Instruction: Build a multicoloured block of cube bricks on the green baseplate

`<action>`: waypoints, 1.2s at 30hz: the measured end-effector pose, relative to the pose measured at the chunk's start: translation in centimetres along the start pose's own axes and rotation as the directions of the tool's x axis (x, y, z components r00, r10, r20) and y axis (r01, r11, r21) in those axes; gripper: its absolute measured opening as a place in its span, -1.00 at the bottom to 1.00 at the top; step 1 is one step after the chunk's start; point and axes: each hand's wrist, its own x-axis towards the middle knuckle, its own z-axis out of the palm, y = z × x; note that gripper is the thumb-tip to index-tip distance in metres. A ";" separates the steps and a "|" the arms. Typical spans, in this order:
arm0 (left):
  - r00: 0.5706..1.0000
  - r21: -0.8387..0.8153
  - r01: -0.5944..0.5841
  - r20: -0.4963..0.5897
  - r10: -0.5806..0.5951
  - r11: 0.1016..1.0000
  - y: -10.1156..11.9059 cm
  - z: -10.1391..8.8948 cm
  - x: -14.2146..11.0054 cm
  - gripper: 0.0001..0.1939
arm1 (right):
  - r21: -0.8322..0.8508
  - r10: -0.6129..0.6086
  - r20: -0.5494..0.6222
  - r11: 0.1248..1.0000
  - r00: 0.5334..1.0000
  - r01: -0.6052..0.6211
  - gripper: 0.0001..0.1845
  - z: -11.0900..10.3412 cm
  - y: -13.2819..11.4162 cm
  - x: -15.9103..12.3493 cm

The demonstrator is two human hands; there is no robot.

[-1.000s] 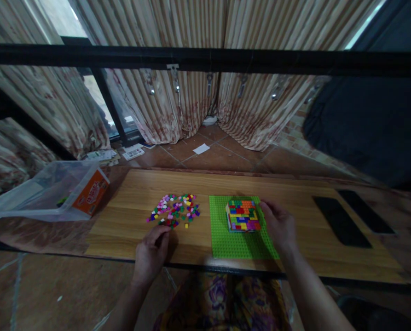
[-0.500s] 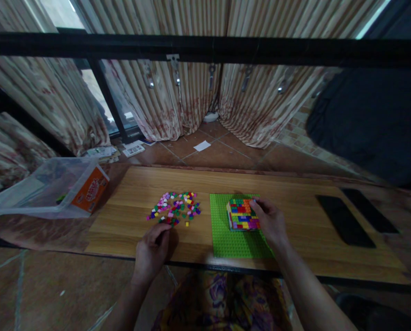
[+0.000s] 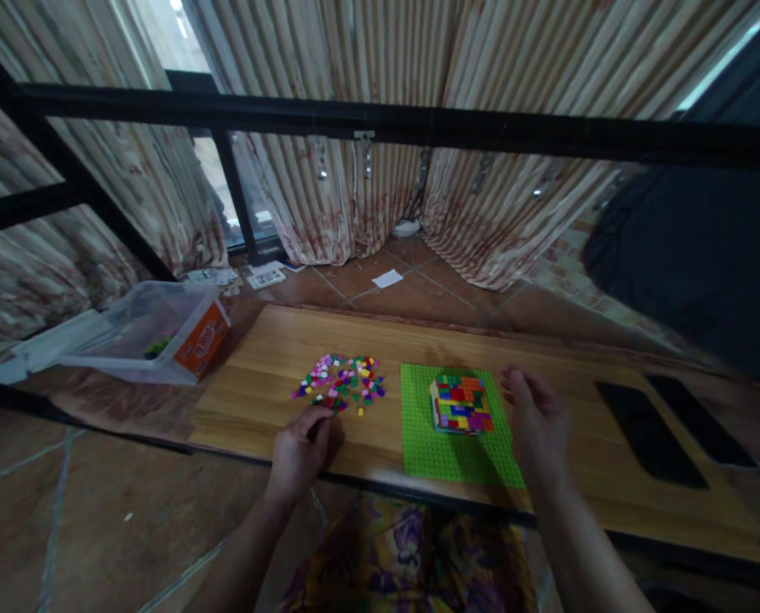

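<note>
A multicoloured block built of small toy bricks [image 3: 461,403] stands on the green baseplate [image 3: 427,455]. My right hand [image 3: 541,426] hovers just right of this block, apart from it, with its fingers loosely bent and nothing visible in them. On the left, my left hand [image 3: 303,443] rests at the near edge of a pile of loose bricks [image 3: 345,379]. Its thumb and forefinger are pinched together by the dark bricks; whether they hold one is hidden. A lone yellow brick [image 3: 361,412] lies just right of these fingertips.
A clear plastic bin [image 3: 156,368] with an orange label stands past the left end of the wooden table [image 3: 239,375]. Two flat black slabs [image 3: 651,434] lie at the right. A dark metal bar [image 3: 405,115] crosses beyond the table, before striped curtains [image 3: 303,204].
My right hand has drawn back from the brick block to the right, leaving the block on the baseplate. My left hand stays by the loose bricks. The whole view has shifted and tilted slightly.
</note>
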 end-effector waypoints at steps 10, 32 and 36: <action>1.000 -0.020 -0.024 0.010 0.024 1.000 0.4 -0.1 -0.1 -0.83 | -0.209 -0.209 0.639 0.879 0.740 0.428 -0.76 7.5 -2.8 -7.9; 0.998 -0.023 -0.069 -0.013 0.068 0.997 0.1 0.1 -0.2 -0.84 | -0.283 -0.195 0.825 0.669 0.530 0.687 -0.77 10.7 -0.1 -8.6; 0.997 -0.017 -0.074 -0.004 0.074 0.997 0.1 0.0 -0.1 -0.84 | -0.231 -0.201 0.722 0.832 0.662 0.504 -0.79 7.7 -1.9 -8.6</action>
